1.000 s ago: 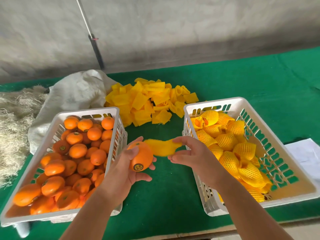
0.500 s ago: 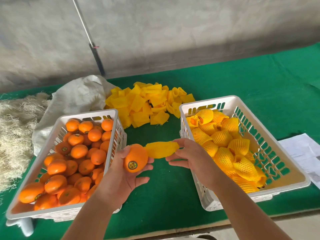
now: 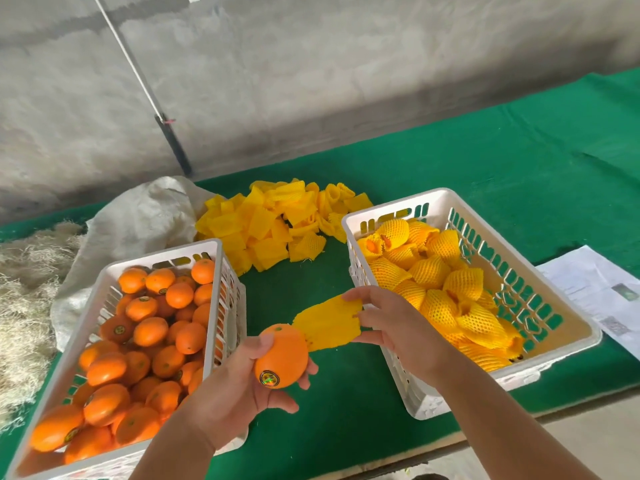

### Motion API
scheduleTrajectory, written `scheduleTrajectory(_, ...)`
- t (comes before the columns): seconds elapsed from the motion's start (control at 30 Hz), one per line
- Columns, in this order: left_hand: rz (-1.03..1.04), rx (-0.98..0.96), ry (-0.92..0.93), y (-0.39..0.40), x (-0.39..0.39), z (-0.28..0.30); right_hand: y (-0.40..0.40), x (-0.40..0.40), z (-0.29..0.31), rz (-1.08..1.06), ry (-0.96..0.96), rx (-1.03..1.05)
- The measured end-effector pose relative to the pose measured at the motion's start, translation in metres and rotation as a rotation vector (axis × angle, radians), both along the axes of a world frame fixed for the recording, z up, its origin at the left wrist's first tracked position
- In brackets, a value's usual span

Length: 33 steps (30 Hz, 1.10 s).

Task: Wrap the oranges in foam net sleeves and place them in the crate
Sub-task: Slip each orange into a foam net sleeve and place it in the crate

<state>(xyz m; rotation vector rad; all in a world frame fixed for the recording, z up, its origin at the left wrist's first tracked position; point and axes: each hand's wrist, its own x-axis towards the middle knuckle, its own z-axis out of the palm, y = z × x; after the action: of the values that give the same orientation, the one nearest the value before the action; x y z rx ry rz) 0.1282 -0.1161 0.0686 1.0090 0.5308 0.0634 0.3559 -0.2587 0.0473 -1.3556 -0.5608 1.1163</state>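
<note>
Holding the orange (image 3: 282, 356) up in our left hand (image 3: 242, 386), fingers curled round it from below and thumb over the top, sticker facing us, we've got the foam net sleeve (image 3: 329, 322) pinched in our right hand (image 3: 398, 327) just beside it. Here's the line that matters: the sleeve lies flat with its long axis running from the right hand's fingers down-left toward the fruit, its near end touching or just behind the orange's upper right shoulder; we cannot tell whether that mouth is open. Sleeve goes to orange, we reckon, so the right hand is the mover. Both sit above the green cloth, between the crate of bare oranges (image 3: 104, 289) on our left and the crate of wrapped ones (image 3: 554, 306) on our right.
</note>
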Motion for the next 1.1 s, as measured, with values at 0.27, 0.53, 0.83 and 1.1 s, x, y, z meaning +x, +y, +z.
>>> scheduleTrajectory(0.27, -0.119, 0.102, 0.062, 0.005, -0.001, 0.006, 0.005, -0.009, -0.014, -0.085, -0.347, -0.122)
scheduleTrajectory(0.53, -0.12, 0.14, 0.073, 0.009, -0.001, 0.004, 0.009, -0.008, -0.016, -0.117, -0.43, -0.106)
scheduleTrajectory(0.83, -0.176, 0.13, 0.028, 0.011, -0.01, -0.004, 0.002, -0.009, -0.007, 0.16, -0.069, -0.039)
scheduleTrajectory(1.1, -0.241, -0.167, -0.254, 0.009, -0.013, -0.018, -0.003, -0.011, -0.011, 0.086, -0.008, -0.108)
